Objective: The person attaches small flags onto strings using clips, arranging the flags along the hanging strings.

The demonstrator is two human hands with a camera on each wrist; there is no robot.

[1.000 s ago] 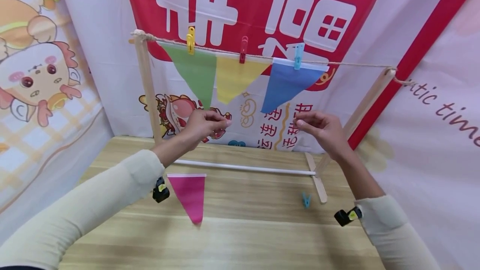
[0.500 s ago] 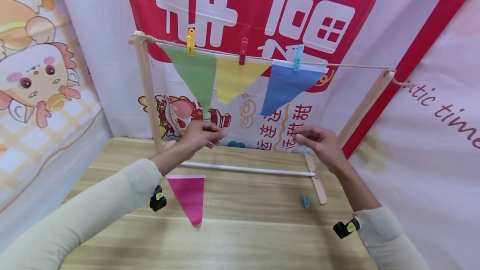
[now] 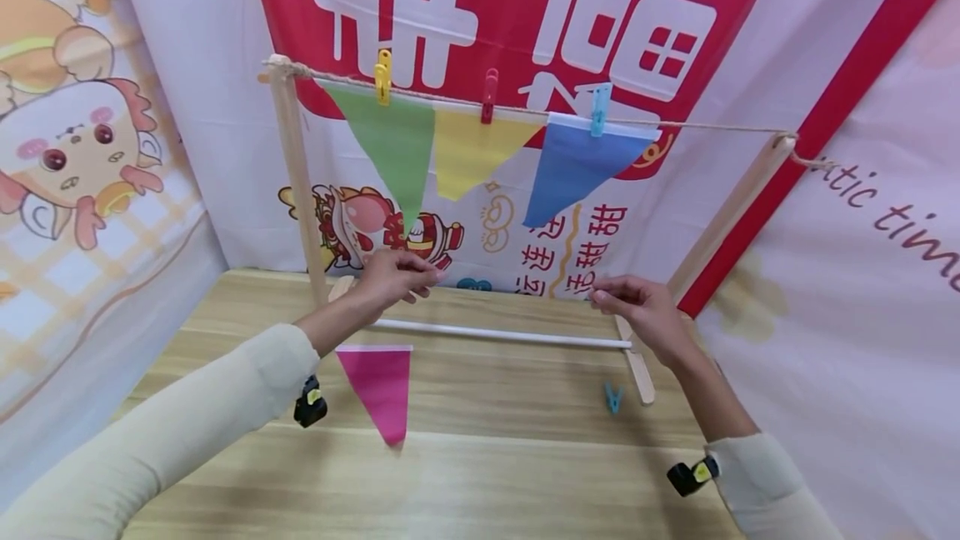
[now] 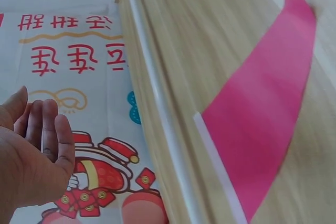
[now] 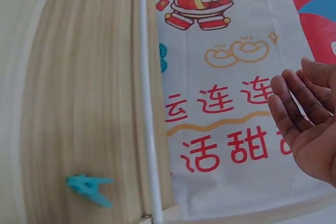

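Both hands hover over the table with nothing in them. The left hand is below the green pennant, its fingers loosely bent, as the left wrist view confirms. The right hand is lower right of the blue pennant, fingers relaxed. A yellow pennant hangs between those two on a twine line. Yellow, red and light blue clothespins grip the pennants at the line. A pink pennant with a white top strip lies flat on the table, near a teal clothespin at right.
Wooden posts, left and right, hold up the twine. A white rod runs low between their feet, the right foot jutting forward over the wooden table. A printed cloth backdrop stands behind.
Both hands have come down, away from the hanging pennants, the left also shifting slightly leftward. The pennants and clothespins stay in place.
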